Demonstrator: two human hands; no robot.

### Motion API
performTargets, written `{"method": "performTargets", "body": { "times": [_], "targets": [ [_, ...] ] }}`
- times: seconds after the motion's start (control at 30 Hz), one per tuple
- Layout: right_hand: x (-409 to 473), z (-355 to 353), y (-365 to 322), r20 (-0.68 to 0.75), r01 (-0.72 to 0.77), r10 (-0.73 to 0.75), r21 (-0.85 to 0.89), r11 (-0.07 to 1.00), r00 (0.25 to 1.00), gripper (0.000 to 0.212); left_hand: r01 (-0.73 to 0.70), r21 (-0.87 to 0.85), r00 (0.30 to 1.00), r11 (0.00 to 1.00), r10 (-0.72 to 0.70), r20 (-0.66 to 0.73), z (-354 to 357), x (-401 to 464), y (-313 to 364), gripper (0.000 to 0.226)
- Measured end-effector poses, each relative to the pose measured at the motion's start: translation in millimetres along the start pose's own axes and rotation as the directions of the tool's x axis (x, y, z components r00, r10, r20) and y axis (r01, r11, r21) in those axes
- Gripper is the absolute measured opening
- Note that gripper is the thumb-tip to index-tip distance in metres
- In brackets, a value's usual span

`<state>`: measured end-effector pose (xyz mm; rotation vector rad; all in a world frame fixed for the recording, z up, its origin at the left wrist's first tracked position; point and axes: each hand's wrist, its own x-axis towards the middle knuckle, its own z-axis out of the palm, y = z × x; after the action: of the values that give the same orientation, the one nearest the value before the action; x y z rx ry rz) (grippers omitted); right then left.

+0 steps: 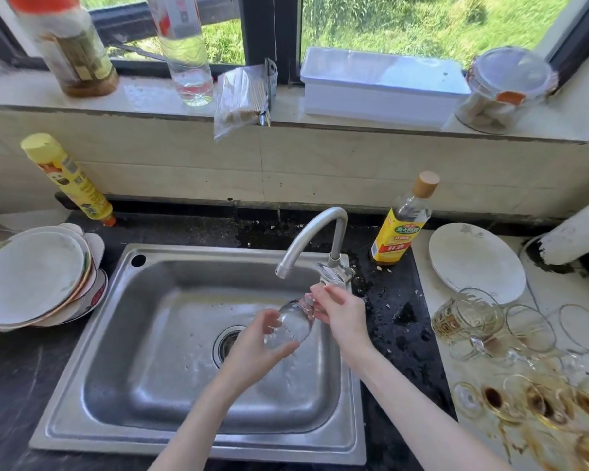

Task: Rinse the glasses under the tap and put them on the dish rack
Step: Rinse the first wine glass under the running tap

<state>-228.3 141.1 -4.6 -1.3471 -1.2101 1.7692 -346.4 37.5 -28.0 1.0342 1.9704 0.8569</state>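
A clear stemmed glass (295, 322) lies tilted over the steel sink (170, 334), just below the spout of the curved tap (315, 232). My left hand (257, 345) grips its bowl near the rim, fingers curled round it. My right hand (340, 312) pinches the stem end, close to the tap's handle. No water stream is plainly visible. Several other glasses (470, 321) lie on the white counter at the right, some stained brown (538, 406).
A stack of plates (31, 280) sits left of the sink, and a white plate (473, 263) lies at the right. A yellow-labelled bottle (400, 226) stands by the tap, a yellow bottle (68, 181) leans at back left. Bottles and containers line the windowsill.
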Motion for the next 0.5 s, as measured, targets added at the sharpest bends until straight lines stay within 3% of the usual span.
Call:
{"method": "performTargets", "body": {
  "times": [0.13,0.33,0.5],
  "targets": [
    [-9,3,-2,0.083,0.09,-0.088,-0.031,0.995,0.993,0.005,-0.072,0.109,0.997,0.991,0.075,-0.025,-1,-6,2,0.065],
    [-19,-5,0,0.159,0.157,-0.135,-0.14,0.977,0.978,0.01,-0.136,0.057,0.983,0.989,0.142,-0.112,2,-17,1,0.056],
    [-24,-8,-1,0.158,0.184,-0.151,-0.223,0.957,0.976,0.014,-0.164,0.196,0.986,0.967,0.167,0.002,3,-16,6,0.06]
  ]
}}
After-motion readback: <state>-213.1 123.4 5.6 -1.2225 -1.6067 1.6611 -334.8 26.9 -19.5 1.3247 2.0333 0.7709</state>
